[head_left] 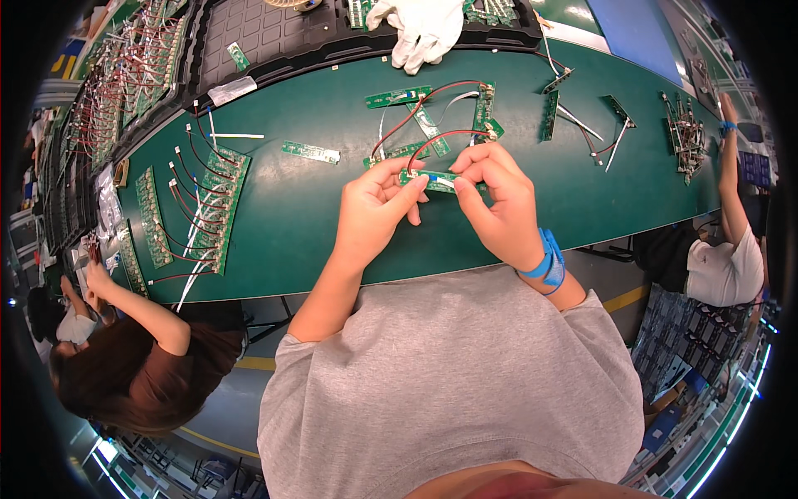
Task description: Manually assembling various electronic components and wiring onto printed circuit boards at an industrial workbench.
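A small green circuit board strip (435,180) with a red wire looping up from it is held just above the green table (299,224). My left hand (376,206) pinches its left end. My right hand (497,200) grips its right end, thumb on top; a blue strap is on that wrist. Just beyond my hands lie more green boards with red and white wires (432,116).
A row of wired boards (212,204) lies at the table's left. Loose boards (309,151) and wired pieces (582,116) are scattered further back. White gloves (422,29) rest on black trays (274,41). People sit at left (133,349) and right (723,249).
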{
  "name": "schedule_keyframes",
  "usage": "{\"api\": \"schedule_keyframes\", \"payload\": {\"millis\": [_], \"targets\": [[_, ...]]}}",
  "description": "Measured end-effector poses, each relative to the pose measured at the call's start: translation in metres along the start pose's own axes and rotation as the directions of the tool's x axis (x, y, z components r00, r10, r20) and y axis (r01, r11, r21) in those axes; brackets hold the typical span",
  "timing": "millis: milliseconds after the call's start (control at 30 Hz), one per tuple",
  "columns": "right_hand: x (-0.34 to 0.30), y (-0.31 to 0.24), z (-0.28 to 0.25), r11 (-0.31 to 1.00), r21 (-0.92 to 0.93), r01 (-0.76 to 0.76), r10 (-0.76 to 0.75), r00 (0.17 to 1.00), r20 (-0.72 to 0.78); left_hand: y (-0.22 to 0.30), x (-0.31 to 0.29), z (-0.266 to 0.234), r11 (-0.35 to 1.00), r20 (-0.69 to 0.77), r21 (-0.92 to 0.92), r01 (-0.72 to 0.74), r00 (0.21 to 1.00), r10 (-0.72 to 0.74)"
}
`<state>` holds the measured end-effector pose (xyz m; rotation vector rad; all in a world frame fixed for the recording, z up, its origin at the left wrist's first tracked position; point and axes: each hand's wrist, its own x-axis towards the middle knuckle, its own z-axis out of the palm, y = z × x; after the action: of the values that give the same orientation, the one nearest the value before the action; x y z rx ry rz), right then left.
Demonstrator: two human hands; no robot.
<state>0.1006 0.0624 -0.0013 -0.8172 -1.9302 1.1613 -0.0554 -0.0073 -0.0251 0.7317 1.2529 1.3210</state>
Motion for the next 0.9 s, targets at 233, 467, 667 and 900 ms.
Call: {"api": "schedule_keyframes", "payload": {"millis": [233, 467, 667, 900], "targets": [[0.0, 0.005, 0.0, 0.997, 0.073, -0.009, 0.008, 1.0, 0.019, -0.005, 0.003, -0.011, 0.939, 0.195, -0.337, 0.065, 0.981, 0.002], [0.0, 0.005, -0.002, 0.985, 0.161, -0.066, 0.059, 0.997, 0.052, -0.006, 0.004, -0.013, 0.931, 0.254, -0.353, 0.091, 0.967, 0.002], [0.0, 0.006, -0.001, 0.979, 0.191, -0.077, 0.068, 0.996, 0.051, -0.005, 0.003, -0.012, 0.95, 0.242, -0.303, 0.07, 0.97, 0.005], [0.0, 0.005, -0.001, 0.98, 0.187, -0.072, 0.065, 0.997, 0.04, -0.004, 0.003, -0.012, 0.951, 0.242, -0.3, 0.069, 0.97, 0.006]]}}
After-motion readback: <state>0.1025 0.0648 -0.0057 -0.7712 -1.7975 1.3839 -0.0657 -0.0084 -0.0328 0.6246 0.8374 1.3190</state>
